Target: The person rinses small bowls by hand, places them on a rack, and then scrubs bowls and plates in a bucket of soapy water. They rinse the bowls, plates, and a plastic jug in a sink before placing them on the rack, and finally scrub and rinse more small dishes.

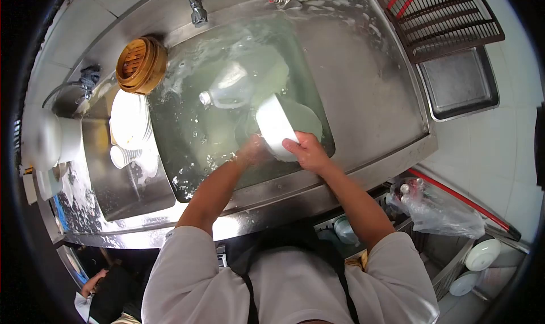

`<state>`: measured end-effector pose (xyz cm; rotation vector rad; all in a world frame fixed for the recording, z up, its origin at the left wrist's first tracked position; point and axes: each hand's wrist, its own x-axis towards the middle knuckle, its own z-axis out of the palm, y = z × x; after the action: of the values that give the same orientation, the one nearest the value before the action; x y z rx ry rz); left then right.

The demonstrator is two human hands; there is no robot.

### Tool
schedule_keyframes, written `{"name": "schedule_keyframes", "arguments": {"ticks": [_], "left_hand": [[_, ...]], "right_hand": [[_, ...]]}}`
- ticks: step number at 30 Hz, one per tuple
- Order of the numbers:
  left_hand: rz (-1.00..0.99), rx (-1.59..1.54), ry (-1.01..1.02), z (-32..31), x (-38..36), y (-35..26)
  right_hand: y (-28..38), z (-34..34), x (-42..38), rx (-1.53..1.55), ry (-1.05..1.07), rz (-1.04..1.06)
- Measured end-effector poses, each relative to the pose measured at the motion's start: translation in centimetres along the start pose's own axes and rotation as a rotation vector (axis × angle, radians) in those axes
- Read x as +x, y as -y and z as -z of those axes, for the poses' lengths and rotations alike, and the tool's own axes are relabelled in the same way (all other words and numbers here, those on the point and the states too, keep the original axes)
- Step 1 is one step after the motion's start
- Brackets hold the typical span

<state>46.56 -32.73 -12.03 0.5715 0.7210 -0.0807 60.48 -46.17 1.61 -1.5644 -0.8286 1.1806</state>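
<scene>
A white bowl (275, 125) is tilted on its side above the water of the filled sink (187, 125). My right hand (307, 151) grips its lower right rim, thumb on one side and fingers on the other. Close to the bowl's lower left, my left hand (254, 151) is partly under the water, and its fingers are hidden by splashes and glare. Behind the bowl, a pale round dish (304, 120) shows under the surface. A clear plastic bottle (230, 88) floats on its side at the upper left of the bowl.
Bamboo steamers (142, 66), stacked white plates (129, 120) and nested cups (124, 156) stand left. A faucet (198, 15) hangs over the back edge. On the right are a brown rack (443, 20), a metal tray (458, 83) and a plastic bag (437, 210). Another person (110, 293) is at lower left.
</scene>
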Motion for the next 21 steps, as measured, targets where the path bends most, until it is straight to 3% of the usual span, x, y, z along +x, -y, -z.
{"name": "schedule_keyframes", "arguments": {"ticks": [1,2,5,7,10,11,13,15,18,21], "left_hand": [[-0.040,0.072,-0.019,0.3,0.8,0.2],[-0.079,0.145,-0.035,0.6,1.6,0.4],[-0.365,0.546,0.014,1.7,3.1,2.0],[-0.345,0.574,0.048,1.4,2.9,1.3],[-0.200,0.382,0.131,0.1,2.3,-0.1],[-0.133,0.264,0.185,-0.8,1.8,-0.4],[0.015,-0.026,0.345,-3.6,0.6,-1.0],[0.199,-0.345,0.542,-6.5,-1.6,-1.5],[0.421,-0.640,0.747,-9.2,-4.3,-2.3],[0.486,-0.685,0.938,-9.8,-3.2,-5.2]], "right_hand": [[0.7,-0.1,0.1,-0.127,0.006,0.087],[1.5,0.1,-0.2,-0.040,-0.005,0.021],[2.8,0.1,-0.7,0.388,-0.141,-0.049],[5.5,-0.7,-1.2,0.787,-0.137,0.059],[9.9,-1.1,-2.0,1.174,-0.054,0.254],[7.5,-1.5,-1.7,1.302,0.011,0.372],[11.4,-1.6,-3.2,1.402,-0.080,0.429],[13.0,-0.6,-5.0,1.398,0.046,0.906],[12.9,1.9,-13.9,1.199,-0.290,0.993],[14.0,2.1,-23.7,0.705,-0.740,1.070]]}}
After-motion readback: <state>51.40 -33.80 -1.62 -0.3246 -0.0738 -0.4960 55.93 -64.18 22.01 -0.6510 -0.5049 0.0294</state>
